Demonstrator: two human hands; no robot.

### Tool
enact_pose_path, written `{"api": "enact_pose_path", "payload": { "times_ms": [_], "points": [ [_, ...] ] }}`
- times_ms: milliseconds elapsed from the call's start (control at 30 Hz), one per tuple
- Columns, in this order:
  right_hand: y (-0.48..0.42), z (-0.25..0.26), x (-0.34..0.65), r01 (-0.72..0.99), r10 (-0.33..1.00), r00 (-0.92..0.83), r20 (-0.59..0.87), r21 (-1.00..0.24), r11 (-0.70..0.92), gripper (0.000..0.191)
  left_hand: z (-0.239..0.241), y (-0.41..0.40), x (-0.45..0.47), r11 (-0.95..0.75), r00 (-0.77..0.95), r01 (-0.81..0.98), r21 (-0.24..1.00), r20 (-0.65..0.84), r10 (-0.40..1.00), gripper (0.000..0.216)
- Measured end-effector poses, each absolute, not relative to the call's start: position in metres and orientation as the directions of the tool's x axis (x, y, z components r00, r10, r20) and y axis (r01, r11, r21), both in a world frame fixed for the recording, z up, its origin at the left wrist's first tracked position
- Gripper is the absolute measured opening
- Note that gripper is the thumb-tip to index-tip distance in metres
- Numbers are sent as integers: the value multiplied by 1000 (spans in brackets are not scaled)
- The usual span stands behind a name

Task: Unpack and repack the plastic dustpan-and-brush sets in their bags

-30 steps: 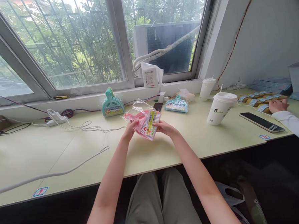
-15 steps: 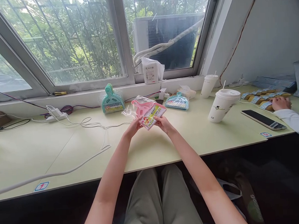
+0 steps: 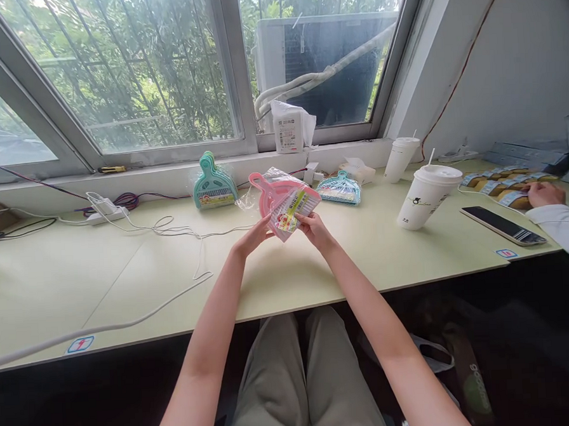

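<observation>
A pink dustpan set [image 3: 288,203], wrapped in clear plastic with a printed label, is tilted above the table between my hands. My left hand [image 3: 257,235] grips its lower left edge. On the lower right side, my right hand [image 3: 315,229] pinches it near the label, thumb on the front. Behind it to the left stand several stacked green dustpan sets [image 3: 212,186] in plastic. More green sets [image 3: 339,190] lie to the right, just past the pink one.
Two white lidded cups with straws, the nearer one [image 3: 424,199] large, stand at the right beside a phone [image 3: 502,225]. A co-worker's hand [image 3: 545,194] touches yellow packs at the far right. White cables [image 3: 171,230] and a power strip [image 3: 106,214] occupy the left.
The pink dustpan set has turned slightly in my hands, showing more of its handle and pan. Both hands still hold it. The whole view has shifted a little.
</observation>
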State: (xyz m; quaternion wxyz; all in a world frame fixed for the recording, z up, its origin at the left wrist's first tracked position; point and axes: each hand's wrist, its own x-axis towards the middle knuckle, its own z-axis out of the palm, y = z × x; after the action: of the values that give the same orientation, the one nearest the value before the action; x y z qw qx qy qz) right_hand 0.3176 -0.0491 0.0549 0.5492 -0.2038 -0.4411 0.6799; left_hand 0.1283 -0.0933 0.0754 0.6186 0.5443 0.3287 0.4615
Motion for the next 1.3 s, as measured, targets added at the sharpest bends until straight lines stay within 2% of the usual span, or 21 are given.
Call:
{"api": "enact_pose_path", "payload": {
  "times_ms": [67,233,500,633,800,933,1033,1133,1200,1300],
  "points": [
    [-50,56,317,-560,933,-294,209,-828,9,29,76,-93,133,-44,343,-284,958,144,928,56],
    [-51,56,314,-558,939,-257,231,-828,51,30,78,-96,155,-201,159,-406,892,285,945,54],
    [-49,55,311,-571,965,-115,234,-811,129,31,70,-97,172,-215,104,-373,903,271,957,68],
    [-51,56,310,-576,962,-131,240,-808,123,29,62,-92,171,-263,-8,-301,917,274,962,83],
    [-55,57,308,-566,964,-155,214,-820,90,27,56,-85,169,-328,-133,-275,904,302,944,79],
    [-55,57,309,-574,969,-129,209,-813,99,29,57,-87,172,-303,-85,-237,923,291,953,83],
    [-53,57,310,-565,973,-88,214,-815,128,28,59,-92,172,-186,102,-248,951,217,971,80],
    [-52,57,312,-578,973,-73,221,-804,139,26,59,-91,165,-75,265,-275,959,150,952,64],
    [-52,56,312,-591,973,-77,217,-796,131,25,59,-86,159,-47,278,-273,961,126,952,60],
    [-50,53,311,-581,976,-90,196,-806,109,24,58,-80,153,-85,157,-261,962,129,979,62]
  ]
}}
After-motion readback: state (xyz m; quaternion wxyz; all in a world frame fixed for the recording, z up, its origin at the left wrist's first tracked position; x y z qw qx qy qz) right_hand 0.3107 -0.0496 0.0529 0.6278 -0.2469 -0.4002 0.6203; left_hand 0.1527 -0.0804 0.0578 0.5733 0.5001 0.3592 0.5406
